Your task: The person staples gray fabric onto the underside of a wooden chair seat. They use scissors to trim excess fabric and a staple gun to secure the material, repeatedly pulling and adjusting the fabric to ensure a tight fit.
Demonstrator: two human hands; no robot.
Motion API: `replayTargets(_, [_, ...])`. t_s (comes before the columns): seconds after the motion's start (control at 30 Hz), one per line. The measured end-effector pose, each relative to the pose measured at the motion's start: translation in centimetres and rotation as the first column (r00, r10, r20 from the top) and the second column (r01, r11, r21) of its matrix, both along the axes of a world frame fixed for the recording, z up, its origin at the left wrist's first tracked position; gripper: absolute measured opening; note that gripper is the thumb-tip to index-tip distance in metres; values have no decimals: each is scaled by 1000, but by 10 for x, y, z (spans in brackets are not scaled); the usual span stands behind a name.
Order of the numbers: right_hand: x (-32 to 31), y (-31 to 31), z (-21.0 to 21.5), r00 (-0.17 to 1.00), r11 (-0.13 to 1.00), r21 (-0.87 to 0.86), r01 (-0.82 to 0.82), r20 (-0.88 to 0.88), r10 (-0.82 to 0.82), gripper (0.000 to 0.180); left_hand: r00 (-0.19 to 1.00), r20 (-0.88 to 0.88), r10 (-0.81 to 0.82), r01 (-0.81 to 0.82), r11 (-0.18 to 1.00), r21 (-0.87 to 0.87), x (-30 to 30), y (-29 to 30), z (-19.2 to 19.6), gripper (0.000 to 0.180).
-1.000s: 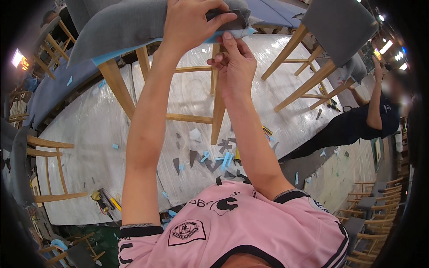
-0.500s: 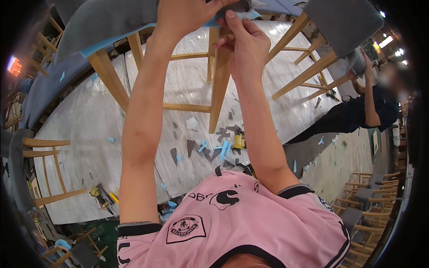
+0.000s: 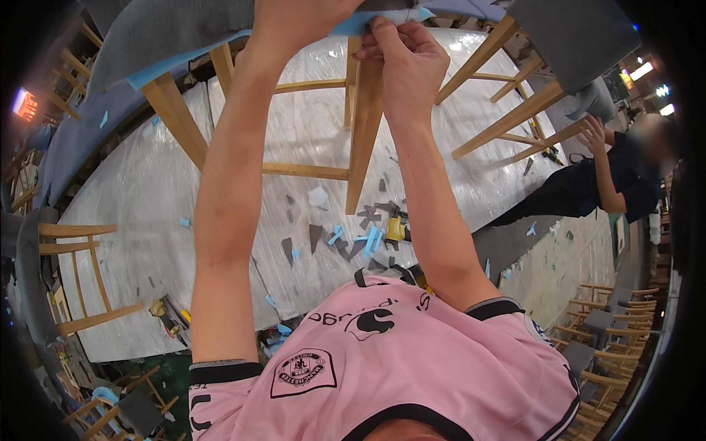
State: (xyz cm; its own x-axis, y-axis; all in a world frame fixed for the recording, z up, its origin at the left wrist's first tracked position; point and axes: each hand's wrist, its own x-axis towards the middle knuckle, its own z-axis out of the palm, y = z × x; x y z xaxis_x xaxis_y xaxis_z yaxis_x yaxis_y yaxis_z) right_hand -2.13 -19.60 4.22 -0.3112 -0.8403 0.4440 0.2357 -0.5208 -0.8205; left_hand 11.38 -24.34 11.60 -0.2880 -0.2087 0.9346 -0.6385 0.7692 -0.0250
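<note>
Both arms reach up to the underside of an upturned chair seat, grey fabric edged with a strip of blue foam, which sits at the top of the view with its wooden legs pointing down toward the desk. The right hand is clenched, its fingertips pinching the blue foam edge right where one wooden leg meets the seat. The left hand presses against the seat just beside the right one, touching the foam; its fingers run past the top edge, so I cannot tell whether it grips or only rests there. Below the seat, the desk is wrapped in clear plastic sheeting and strewn with grey and blue offcuts, with a small yellow tool among them. To the right of the seat, another person in dark clothes bends over a second upturned chair.
</note>
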Motion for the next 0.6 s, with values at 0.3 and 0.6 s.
replayTargets(0.3, [-11,14,22,964,994,104,45,-265,-16,27,1000,10,8,-8,1000,7,1,7,-1,25])
replayTargets(0.6, [-46,11,10,965,975,189,-114,-212,153,38,1000,26,12,-12,1000,19,1,9,-1,25])
